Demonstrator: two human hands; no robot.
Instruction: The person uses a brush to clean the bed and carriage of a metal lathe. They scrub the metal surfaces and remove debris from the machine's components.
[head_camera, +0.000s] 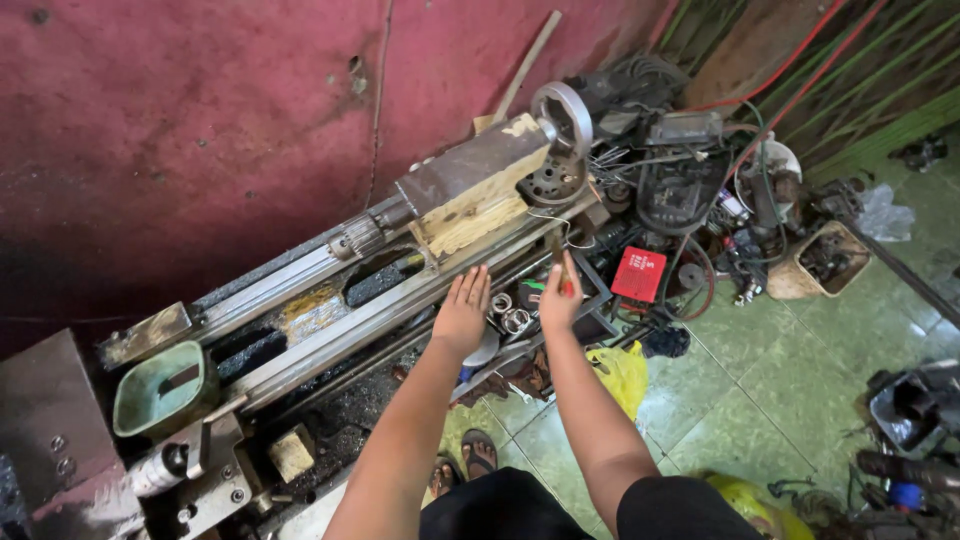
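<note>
Holding a thin tool with a red handle (564, 272), the right hand (558, 300) has its fingers curled tight around it, just above the long metal machine's (330, 290) front rail. The tool looks like a small stick, dark on top and red lower down. The left hand (463, 312) lies flat on the rail, fingers straight and close together. Two shiny metal rings (510, 312) sit between the two hands. One red box (639, 273) sits near the right hand. One green tub (160, 388) sits on the machine.

Standing behind: a stained, pitted dark-red wall (200, 120). Spreading below: pale green floor tiles (780, 400) (grimy at the joints). Lying heaped along the wall's foot: scrap machine parts (690, 180), daylight falling evenly.
</note>
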